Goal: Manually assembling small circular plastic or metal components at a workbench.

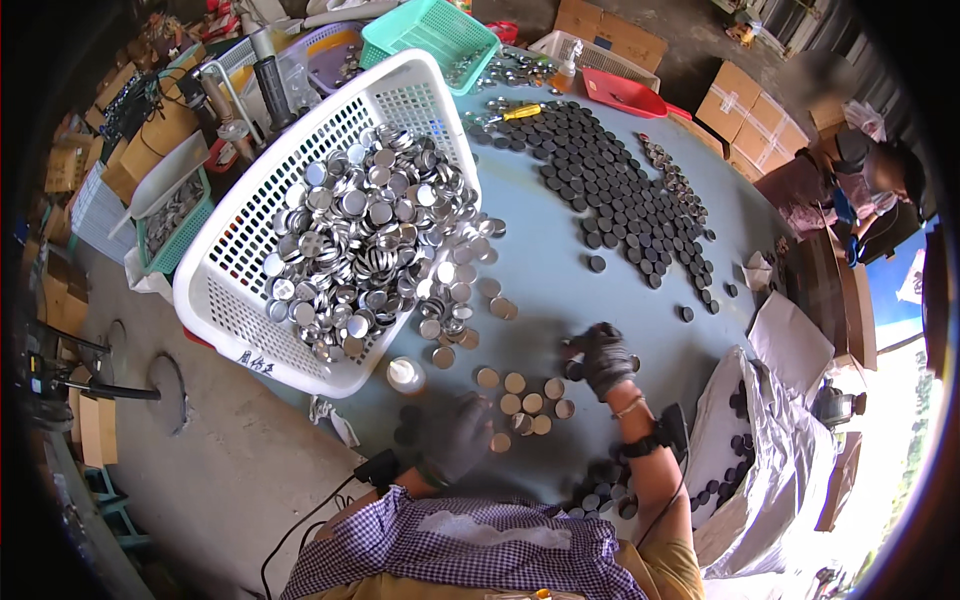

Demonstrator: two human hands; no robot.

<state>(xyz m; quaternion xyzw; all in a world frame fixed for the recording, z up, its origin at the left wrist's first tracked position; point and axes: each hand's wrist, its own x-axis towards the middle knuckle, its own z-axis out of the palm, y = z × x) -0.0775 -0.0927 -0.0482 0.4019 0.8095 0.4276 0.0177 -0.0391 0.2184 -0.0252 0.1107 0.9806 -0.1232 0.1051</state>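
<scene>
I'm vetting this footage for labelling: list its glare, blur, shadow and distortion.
Head view: the bright outdoor area at right is washed out; head view: the left hand looks smeared, the right hand sharper; head view: the metal discs in the basket glint, while the table darkens near the person; head view: fisheye distortion, with black corners.

A single head-worn fisheye looks steeply down and forward from close above the blue-grey tabletop, its rim perhaps too dark to read.

Cardboard boxes, red tray, yellow-handled tool, mint-green basket
</scene>
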